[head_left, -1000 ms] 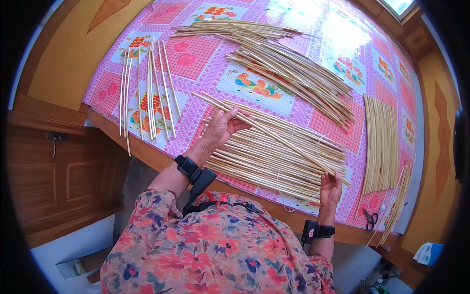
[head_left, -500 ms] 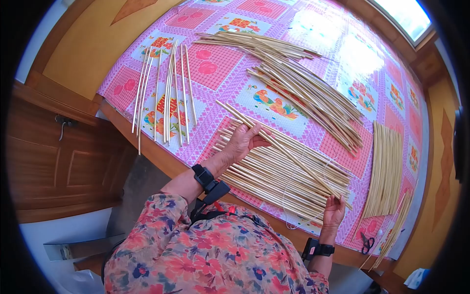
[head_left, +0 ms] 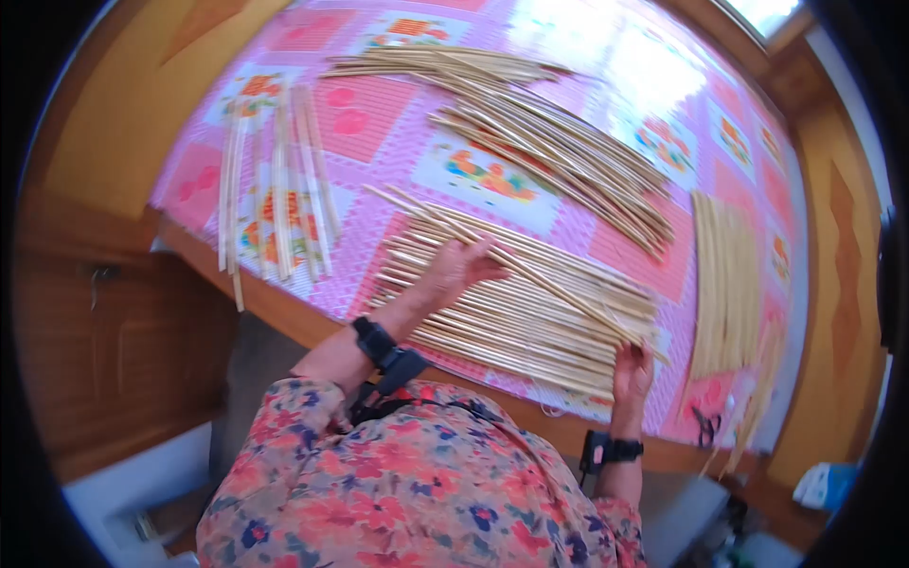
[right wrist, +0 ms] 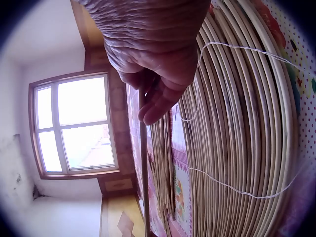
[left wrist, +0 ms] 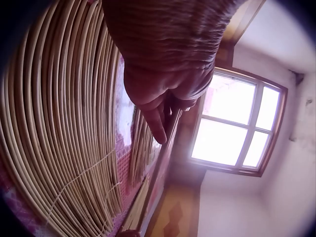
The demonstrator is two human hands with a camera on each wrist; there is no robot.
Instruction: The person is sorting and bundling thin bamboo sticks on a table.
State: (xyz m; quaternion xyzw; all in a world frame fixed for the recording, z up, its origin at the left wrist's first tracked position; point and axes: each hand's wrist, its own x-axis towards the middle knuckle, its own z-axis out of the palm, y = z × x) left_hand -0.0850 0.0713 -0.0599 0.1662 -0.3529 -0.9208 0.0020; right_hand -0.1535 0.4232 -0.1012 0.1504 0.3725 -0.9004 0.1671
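A row of thin straw-coloured sticks (head_left: 502, 317) lies side by side on the tablecloth in front of the person. Slanting across that row is a long thin stick (head_left: 559, 289), with a second one close alongside toward its left end. The left hand (head_left: 462, 270) pinches it left of its middle, thumb along the top. Near its other end the right hand (head_left: 632, 371) holds it between thumb and fingers. In the right wrist view, thin white strings (right wrist: 242, 191) run across the row, and the held stick (right wrist: 144, 168) drops straight out of the fingers.
Several separate sticks (head_left: 281, 204) lie at the left. Behind the row spreads a loose pile of sticks (head_left: 568, 142). A flat bundle (head_left: 724, 293) lies at the right, with scissors (head_left: 706, 426) and thinner strips (head_left: 757, 407) near the table's front edge.
The head view swings to one side and back, shifting the whole table in the picture. Both hands keep their hold on the slanting stick, which stays over the row.
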